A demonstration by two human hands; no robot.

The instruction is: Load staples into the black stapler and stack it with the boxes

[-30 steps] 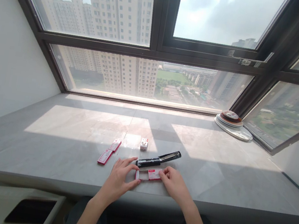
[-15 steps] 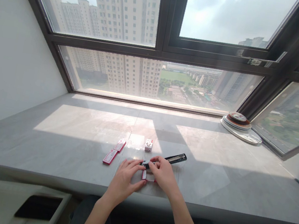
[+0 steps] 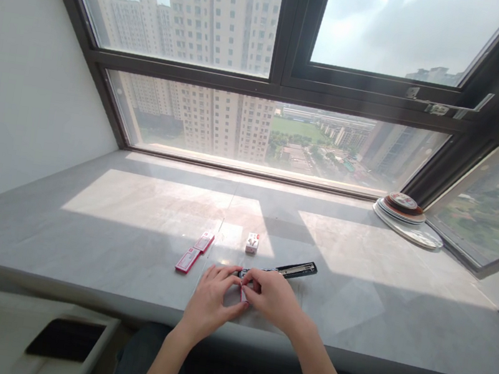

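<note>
My left hand (image 3: 211, 298) rests on the grey sill, its thumb and fingers closed around the left end of a small red-and-white box (image 3: 243, 297). Fingertips of my right hand (image 3: 274, 297) are pinched together at that box's upper edge; whatever they hold is hidden. Most of the box lies out of sight under the right hand. Just behind both hands lies a black stapler (image 3: 300, 271), opened so its metal channel shows, with its near end partly covered by my fingers.
Two flat red-and-white boxes (image 3: 187, 261) lie end to end on the left. A small white box (image 3: 252, 243) with red marks stands behind the hands. Stacked plates (image 3: 408, 218) sit at the far right by the window. The sill's front edge (image 3: 141, 298) runs close below.
My right hand has moved down and slightly left from the stapler's near end to the red-and-white box, covering more of it. My left hand stays around the box. The view has shifted slightly.
</note>
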